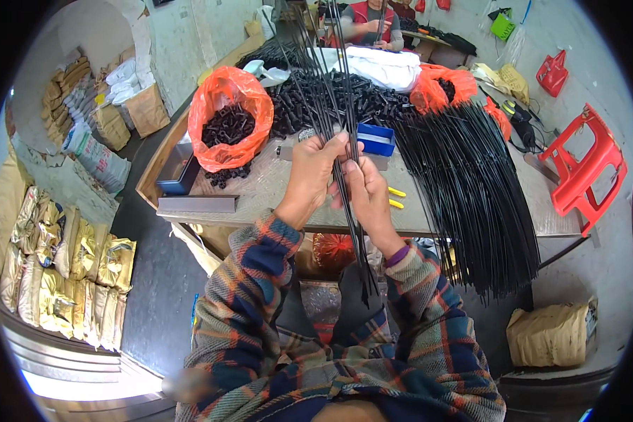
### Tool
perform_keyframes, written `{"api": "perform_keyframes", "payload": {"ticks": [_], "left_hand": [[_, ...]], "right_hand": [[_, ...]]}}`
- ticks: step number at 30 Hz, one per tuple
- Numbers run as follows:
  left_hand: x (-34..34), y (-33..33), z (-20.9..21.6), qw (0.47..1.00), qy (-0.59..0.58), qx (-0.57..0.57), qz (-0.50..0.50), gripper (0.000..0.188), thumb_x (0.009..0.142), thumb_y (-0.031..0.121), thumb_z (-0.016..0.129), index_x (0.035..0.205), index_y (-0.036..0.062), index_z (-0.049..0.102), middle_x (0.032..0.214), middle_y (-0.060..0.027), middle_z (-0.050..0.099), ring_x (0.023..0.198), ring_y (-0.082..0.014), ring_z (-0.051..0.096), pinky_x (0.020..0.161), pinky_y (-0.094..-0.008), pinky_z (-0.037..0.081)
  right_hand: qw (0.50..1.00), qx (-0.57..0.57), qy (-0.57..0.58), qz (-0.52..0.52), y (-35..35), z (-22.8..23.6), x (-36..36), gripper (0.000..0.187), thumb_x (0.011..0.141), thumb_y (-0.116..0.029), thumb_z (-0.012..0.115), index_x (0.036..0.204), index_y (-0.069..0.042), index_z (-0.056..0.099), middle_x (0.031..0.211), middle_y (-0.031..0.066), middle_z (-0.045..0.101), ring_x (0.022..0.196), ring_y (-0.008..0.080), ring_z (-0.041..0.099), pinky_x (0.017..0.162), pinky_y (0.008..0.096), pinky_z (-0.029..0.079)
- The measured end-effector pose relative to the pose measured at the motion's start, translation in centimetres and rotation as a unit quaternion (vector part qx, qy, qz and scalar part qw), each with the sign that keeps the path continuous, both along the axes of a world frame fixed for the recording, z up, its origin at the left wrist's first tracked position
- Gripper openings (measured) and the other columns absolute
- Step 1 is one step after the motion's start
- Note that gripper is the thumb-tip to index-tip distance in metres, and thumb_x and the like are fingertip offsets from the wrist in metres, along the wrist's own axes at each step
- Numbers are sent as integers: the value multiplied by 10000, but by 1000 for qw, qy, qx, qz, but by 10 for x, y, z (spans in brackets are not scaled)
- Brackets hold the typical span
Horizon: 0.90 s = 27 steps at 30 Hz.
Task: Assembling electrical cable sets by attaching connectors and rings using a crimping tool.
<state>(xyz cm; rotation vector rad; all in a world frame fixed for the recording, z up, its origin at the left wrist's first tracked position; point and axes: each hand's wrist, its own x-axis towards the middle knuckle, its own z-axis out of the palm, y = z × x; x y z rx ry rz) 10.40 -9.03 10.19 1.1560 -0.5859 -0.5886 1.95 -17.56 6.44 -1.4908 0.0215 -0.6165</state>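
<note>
My left hand (308, 172) and my right hand (370, 200) are closed around a bundle of thin black rods (359, 257) over the table's front edge. The bundle runs upright through both hands; its lower ends hang past the edge between my forearms, and its upper ends fan out above the table. Behind the right hand sits a small blue tray (378, 131), with a yellow-handled tool (397, 198) nearer to me. To the right, a thick heap of similar black rods (478, 204) droops over the edge. Which fingers press on which rods is partly hidden.
An orange plastic bag (259, 119) of small black parts stands on the table's left. Behind it lies a pile of black pieces (309, 102). A red stool (577, 169) is at the right, stacked sacks (70, 267) at the left. Another person (362, 27) sits across.
</note>
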Motion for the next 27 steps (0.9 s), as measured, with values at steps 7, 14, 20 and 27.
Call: {"api": "perform_keyframes", "payload": {"ticks": [7,14,20,27], "left_hand": [[6,-6,6,989,69,-129,7,337,932,218,435,1167,-23,450,753,-54,585,469,-50,329,441,-200,293],[11,0,-1,988,37,-141,-42,350,925,167,438,1208,-38,429,975,-119,618,616,-89,498,557,-225,408],[-7,-5,5,973,97,-167,-127,345,877,51,465,1203,-61,434,1212,-201,500,1063,-249,547,842,-330,480],[-16,-21,-3,982,74,-127,-116,306,856,19,491,1152,-56,488,1159,-179,542,1059,-225,544,918,-308,421]], "right_hand": [[983,-6,-102,-153,-87,46,-24,264,936,-236,388,873,-11,512,597,92,577,360,63,363,361,199,294],[942,124,-213,-229,-132,72,-32,260,926,-201,397,907,23,526,610,79,566,332,66,310,320,216,243],[987,-24,-50,-149,-109,59,-28,261,876,-255,467,827,-25,581,598,62,583,342,50,331,315,208,235],[996,-47,-11,-75,-39,20,-24,242,893,-218,507,763,-40,608,641,-25,576,495,-1,435,433,157,313]]}}
